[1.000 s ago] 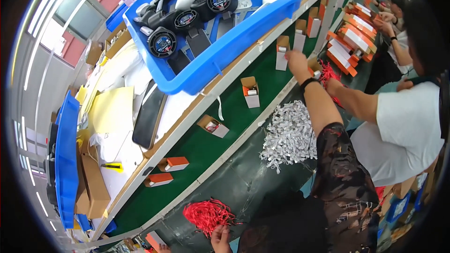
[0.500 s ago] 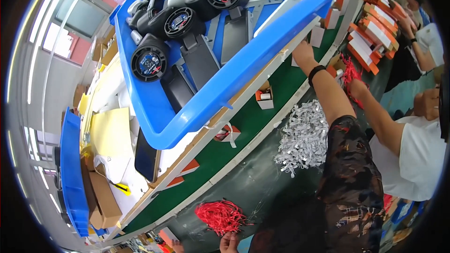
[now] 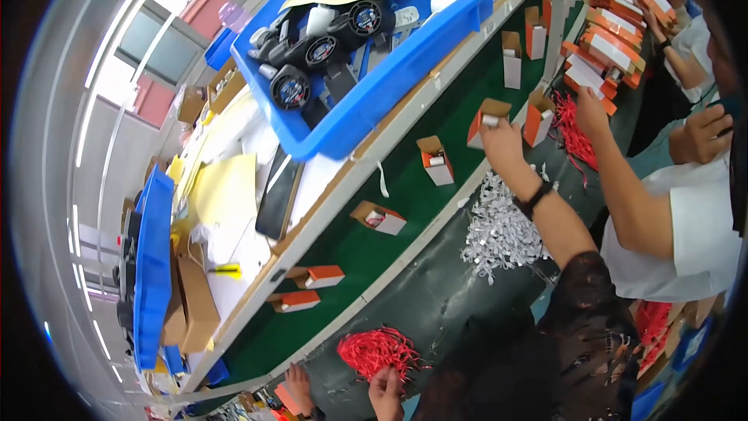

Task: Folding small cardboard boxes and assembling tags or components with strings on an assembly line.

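Observation:
My right hand (image 3: 505,146), with a black band at the wrist, is at a small open orange-and-white carton (image 3: 475,134) on the green conveyor. Its fingers are closed at the carton's near side, partly hiding it. Inside that carton a white cylindrical piece (image 3: 489,120) shows beside my fingertips. Another open carton (image 3: 538,118) stands just right of the hand. Below my forearm lies a heap of small white looped strips (image 3: 502,226) on the dark worktop. My left hand is not visible.
A blue bin (image 3: 374,97) of black wheeled parts sits on the shelf beyond the conveyor (image 3: 421,206). At the bottom, another person's hands are by red cords (image 3: 378,351) and an orange carton. To the right, a co-worker's hand (image 3: 592,113) is beside more red cords.
The whole view has shifted, making the bin look smaller and showing more of the conveyor. My right hand appears lower, now at the open carton. The other person's hands at the bottom show more fully.

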The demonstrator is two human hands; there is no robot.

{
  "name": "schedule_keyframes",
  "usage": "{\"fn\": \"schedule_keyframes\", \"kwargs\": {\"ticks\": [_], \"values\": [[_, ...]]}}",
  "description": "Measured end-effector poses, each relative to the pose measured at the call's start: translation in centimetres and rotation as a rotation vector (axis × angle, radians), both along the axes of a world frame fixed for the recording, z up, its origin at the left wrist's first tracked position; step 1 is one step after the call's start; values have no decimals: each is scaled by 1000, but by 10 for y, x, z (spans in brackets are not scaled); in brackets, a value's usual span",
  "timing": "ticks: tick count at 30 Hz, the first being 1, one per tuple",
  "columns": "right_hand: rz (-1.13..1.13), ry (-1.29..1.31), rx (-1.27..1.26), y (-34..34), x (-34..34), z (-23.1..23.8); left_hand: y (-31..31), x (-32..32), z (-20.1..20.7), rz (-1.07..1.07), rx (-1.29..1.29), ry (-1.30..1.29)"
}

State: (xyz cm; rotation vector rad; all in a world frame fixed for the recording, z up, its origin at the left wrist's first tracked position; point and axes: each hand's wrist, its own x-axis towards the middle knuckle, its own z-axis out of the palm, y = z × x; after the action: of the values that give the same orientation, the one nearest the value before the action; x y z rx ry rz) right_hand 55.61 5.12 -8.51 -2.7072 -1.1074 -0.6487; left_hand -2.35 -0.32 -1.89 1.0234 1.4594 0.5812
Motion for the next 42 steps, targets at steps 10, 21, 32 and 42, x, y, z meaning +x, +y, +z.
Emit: {"fn": "schedule_keyframes", "kwargs": {"ticks": [10,21,32,42], "values": [[1252,566,106,-108,-269,139,32,83,56,-854,890,191],[1151,1131,621,-124,-367,116,-14,22,48,-543,525,-395],[1389,1342,802,-111,-381,118,8,-5,79,-804,487,-347],[1386,1229,440,-121,-379,148,10,-24,92,-923,392,-243]]}}
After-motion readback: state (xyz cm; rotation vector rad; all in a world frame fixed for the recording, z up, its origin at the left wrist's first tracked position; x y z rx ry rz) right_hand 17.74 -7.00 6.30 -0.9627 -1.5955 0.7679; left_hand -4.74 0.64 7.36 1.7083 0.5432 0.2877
